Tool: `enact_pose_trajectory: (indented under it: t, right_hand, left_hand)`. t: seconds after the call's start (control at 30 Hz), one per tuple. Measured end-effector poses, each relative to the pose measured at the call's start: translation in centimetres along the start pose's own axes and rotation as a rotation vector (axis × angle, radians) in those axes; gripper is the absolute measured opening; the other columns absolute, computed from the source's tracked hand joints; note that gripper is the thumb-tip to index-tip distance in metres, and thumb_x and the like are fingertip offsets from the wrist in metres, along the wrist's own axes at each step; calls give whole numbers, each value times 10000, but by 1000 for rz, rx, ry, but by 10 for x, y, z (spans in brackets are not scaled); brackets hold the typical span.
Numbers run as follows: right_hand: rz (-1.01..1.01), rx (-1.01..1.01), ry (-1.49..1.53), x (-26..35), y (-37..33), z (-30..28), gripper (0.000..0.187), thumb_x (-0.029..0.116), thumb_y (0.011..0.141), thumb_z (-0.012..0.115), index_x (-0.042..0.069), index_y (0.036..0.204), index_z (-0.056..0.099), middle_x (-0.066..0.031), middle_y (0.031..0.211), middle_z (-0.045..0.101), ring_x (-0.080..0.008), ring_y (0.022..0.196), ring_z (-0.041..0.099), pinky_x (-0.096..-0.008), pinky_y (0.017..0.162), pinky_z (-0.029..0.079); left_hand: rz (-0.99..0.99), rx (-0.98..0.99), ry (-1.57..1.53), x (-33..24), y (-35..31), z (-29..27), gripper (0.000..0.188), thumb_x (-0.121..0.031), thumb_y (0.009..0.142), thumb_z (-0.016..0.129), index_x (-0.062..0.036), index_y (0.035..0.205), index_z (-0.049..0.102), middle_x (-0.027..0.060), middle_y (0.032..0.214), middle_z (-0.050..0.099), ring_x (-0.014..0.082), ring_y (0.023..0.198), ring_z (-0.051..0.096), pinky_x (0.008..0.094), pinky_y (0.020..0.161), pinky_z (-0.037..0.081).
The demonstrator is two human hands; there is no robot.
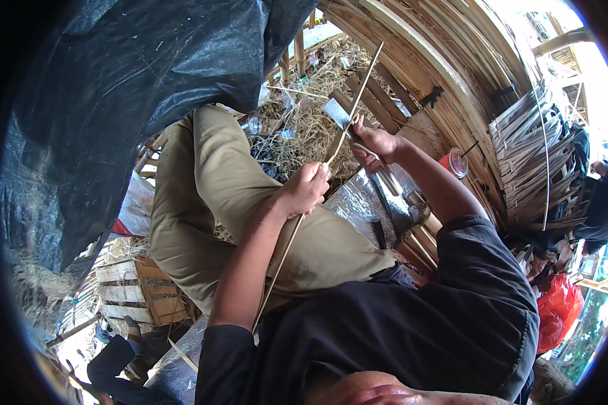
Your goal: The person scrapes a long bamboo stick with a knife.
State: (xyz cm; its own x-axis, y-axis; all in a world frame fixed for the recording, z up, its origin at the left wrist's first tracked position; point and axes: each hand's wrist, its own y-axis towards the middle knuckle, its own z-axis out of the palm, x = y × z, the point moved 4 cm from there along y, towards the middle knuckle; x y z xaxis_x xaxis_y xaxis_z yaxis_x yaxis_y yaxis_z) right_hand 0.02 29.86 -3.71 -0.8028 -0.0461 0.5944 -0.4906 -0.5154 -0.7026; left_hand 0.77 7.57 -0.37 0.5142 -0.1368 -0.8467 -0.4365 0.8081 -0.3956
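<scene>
My left hand (307, 190) is closed around a long thin bamboo strip (284, 259). This strip runs slantwise from beside my left upper arm, through the fist, to a tip beyond my right hand. In my right hand (380, 146) is a knife with a broad pale blade (336, 114); its long handle (390, 181) sticks out below the fingers. The blade lies across the strip, close to my right fingertips, and seems to touch it. Both hands are above my right thigh and knee, in khaki trousers (233, 158). The fingers of my left hand partly hide the strip.
Dark plastic sheeting (148, 88) hangs at the left. Long bamboo slats (446, 74) are stacked at the far right, near a bundle of thin strips (530, 158) and a red-lidded jar (457, 164). Straw and litter (304, 128) cover the ground ahead. A red bag (559, 307) lies right.
</scene>
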Motion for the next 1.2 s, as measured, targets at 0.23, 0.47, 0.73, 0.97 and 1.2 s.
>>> enact_pose_trajectory:
  t: [0.23,0.47,0.73,0.97,1.2]
  right_hand:
    - [82,332,305,-12,-8,-4,804,842,834,241,99,637,474,14,459,326,-92,348,314,-250,319,261]
    - [-104,-750,-380,17,-53,-47,497,427,988,515,41,678,571,-48,515,541,-153,416,545,-325,417,486]
    - [350,-1006,-1078,-75,-31,-97,439,259,814,598,-98,1060,663,-364,1146,606,-368,1093,639,-426,926,515]
    - [454,-1340,-964,-107,-21,-99,701,366,841,624,-77,1355,447,-331,1395,432,-434,1214,534,-465,1011,460]
    - [-89,-597,-1098,-9,-15,35,1066,722,845,537,-40,1505,191,-327,1507,280,-432,1414,295,-501,1155,275]
  left_hand:
    - [15,35,73,3,3,0,323,-362,1054,365,-94,886,431,-76,564,315,13,400,282,220,315,291]
    - [-21,-220,-318,-9,3,-24,300,-356,1058,357,-131,877,439,-75,550,301,32,373,270,214,302,213]
    - [-86,-224,-289,-6,5,-25,306,-373,1055,367,-144,862,433,-70,549,298,33,362,263,207,283,219]
    - [14,-183,-526,-11,-2,-31,293,-373,1048,395,-156,858,448,-73,541,303,30,352,265,193,266,234]
    - [115,-70,-733,-16,-17,-34,271,-344,1053,402,-158,862,453,-73,525,303,23,329,244,183,254,218]
